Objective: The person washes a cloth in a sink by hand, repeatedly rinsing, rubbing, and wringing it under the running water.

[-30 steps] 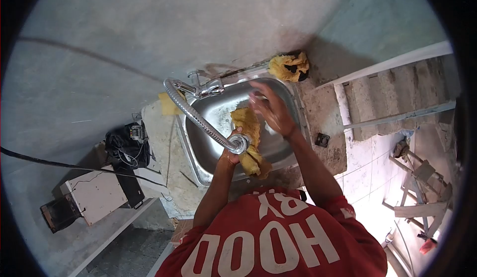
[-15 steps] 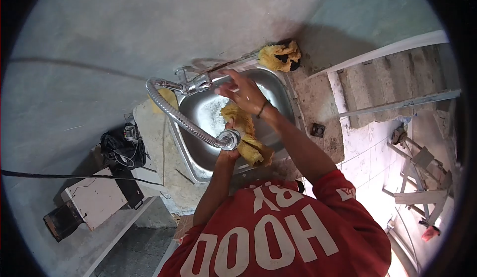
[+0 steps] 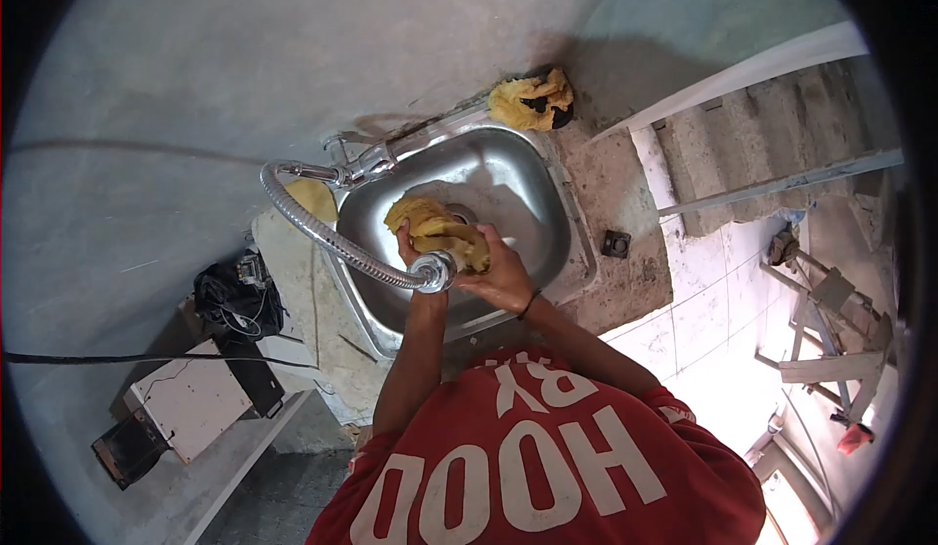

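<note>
A wet-looking yellow cloth [image 3: 422, 215] is bunched up over the steel sink [image 3: 528, 169], and both my hands are on it. My left hand [image 3: 406, 244] grips its left side, partly hidden behind the spray head. On the other side my right hand [image 3: 505, 279] has its fingers closed round the cloth's right end. The spray head [image 3: 433, 271] of the curved flexible faucet [image 3: 327, 237] hangs right above my hands and covers part of the cloth. Behind, at the sink's back edge, is the tap body [image 3: 371, 166].
Another yellow cloth with dark patches [image 3: 531, 101] lies at the sink's back right corner. A flat yellow piece [image 3: 315, 199] rests left of the tap. On the right counter sits a small dark square object [image 3: 616, 243]. Concrete steps [image 3: 752, 144] rise beyond; a black bag [image 3: 234, 296] is at left.
My right hand has come down from beside the tap and taken hold of the cloth. The cloth, which hung longer toward me, is now gathered between both hands.
</note>
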Motion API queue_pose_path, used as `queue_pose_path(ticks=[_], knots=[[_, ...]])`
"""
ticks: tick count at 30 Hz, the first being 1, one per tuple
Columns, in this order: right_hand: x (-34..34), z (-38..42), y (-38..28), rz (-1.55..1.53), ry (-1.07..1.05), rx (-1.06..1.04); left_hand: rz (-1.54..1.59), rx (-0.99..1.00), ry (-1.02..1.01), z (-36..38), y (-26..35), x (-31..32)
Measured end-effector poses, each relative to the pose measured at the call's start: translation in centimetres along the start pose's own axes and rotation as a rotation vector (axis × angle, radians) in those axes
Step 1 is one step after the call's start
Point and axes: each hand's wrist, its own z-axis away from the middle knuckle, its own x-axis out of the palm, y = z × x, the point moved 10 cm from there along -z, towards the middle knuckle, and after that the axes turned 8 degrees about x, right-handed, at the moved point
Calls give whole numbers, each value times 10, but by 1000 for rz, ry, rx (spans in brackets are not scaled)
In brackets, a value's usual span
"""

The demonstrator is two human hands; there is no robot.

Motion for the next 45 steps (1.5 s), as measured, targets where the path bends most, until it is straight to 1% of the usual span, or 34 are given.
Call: queue_pose_path(ticks=[1,3,5,7,8,9,11,13,15,16,18,19,21,26,28,29,30,33,34,36,37,38,39,40,41,43,44,45], knots=[[6,4,-10,-2,2,-2,-3,0,-2,2,-2,-4],[3,13,-41,179,207,-187,125,-41,-188,12,-8,7],[3,15,-51,136,236,-203,166,-37,-211,15,-11,-2],[2,18,-56,95,265,-217,89,28,-291,19,-11,-7],[1,17,-55,117,275,-182,159,-3,-292,16,-17,-10],[0,16,-56,139,284,-148,161,-1,-294,20,-20,-9],[-1,20,-63,166,293,-163,173,-67,-155,28,-32,-20],[1,20,-66,190,302,-175,168,-77,-154,37,-29,-19],[-3,22,-75,73,348,-319,157,-102,-153,46,-36,-16],[-4,22,-75,73,348,-320,151,-115,-152,39,-41,-9],[1,19,-68,76,233,-279,140,-140,-149,46,-50,-5],[0,18,-64,76,232,-278,135,-155,-146,48,-54,-3],[3,18,-60,224,261,-330,126,-186,-141,51,-59,0],[9,13,-50,247,294,-350,105,-266,-133,59,-71,13],[7,13,-52,233,295,-359,95,-289,-128,62,-70,20],[5,16,-55,169,274,-408,89,-300,-124,64,-69,22],[2,20,-61,106,255,-458,84,-312,-123,66,-62,19],[-9,36,-62,67,279,-470,74,-365,-115,74,-30,14],[-12,38,-59,70,280,-464,72,-384,-110,52,-25,23],[-9,43,-58,8,188,-529,44,-391,-112,54,-22,41],[-8,43,-52,6,186,-529,44,-390,-110,41,-25,26],[-5,41,-45,74,206,-518,-22,-383,-80,25,-29,7],[-6,41,-49,144,228,-505,-88,-379,-50,19,-29,1],[-11,41,-53,146,233,-505,-122,-340,-26,15,-25,-5],[-20,41,-58,120,264,-527,-123,-345,-29,15,-28,-7],[-29,43,-61,94,298,-545,-103,-88,36,18,-7,5],[-31,30,-36,-188,184,-344,-109,-41,59,20,-3,10],[-25,22,-15,-465,68,-134,-109,-44,61,22,-2,11]])
